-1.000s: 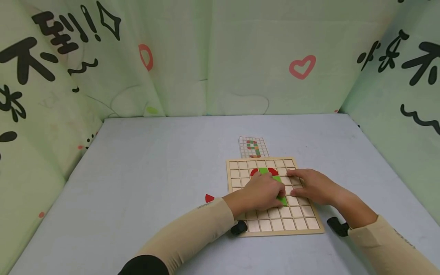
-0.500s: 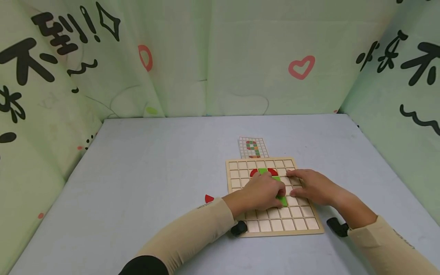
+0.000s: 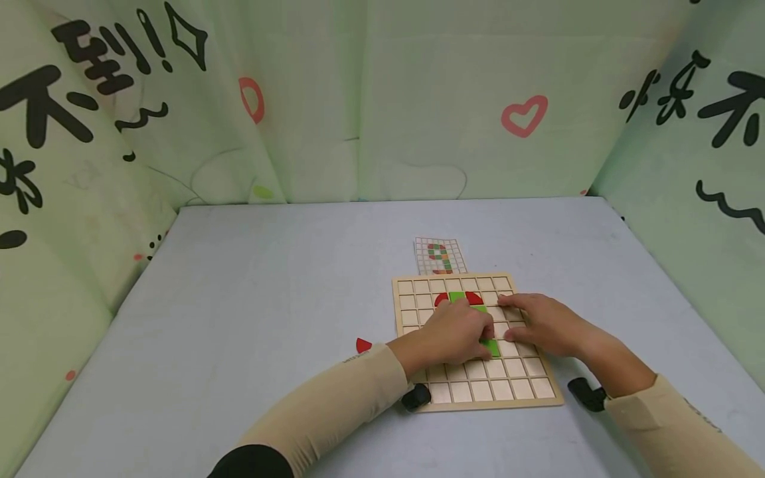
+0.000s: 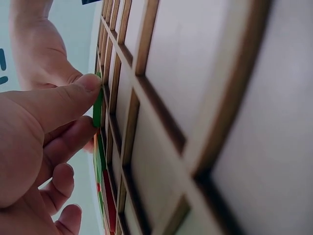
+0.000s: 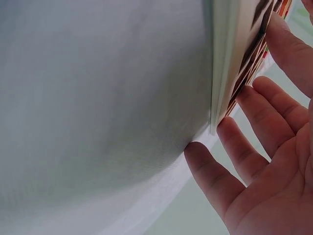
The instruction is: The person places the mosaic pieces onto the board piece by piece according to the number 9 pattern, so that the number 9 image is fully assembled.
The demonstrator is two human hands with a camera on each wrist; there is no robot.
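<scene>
My left hand (image 3: 451,335) reaches over a wooden grid board (image 3: 490,404). Its thumb and index finger pinch a green square tile (image 4: 98,112) at the surface of the grid, as the left wrist view shows. The other left fingers are curled below. Along the board's right side lies my right hand (image 3: 552,323), its fingers spread and loosely bent. Those fingertips touch the board and its edge (image 5: 222,73). Red rounded tiles (image 3: 474,298) flank a green tile (image 3: 457,296) in an upper row. My left hand hides part of the pattern.
A small printed pattern card (image 3: 424,256) lies against the board's far edge. One red quarter-round tile (image 3: 362,345) is on the white table (image 3: 269,285), left of the board and beside my left sleeve. Light green curtains (image 3: 418,99) enclose the table at the back and sides.
My left hand shifts very slightly to the left at the green square tile. The right hand and the board stay in place.
</scene>
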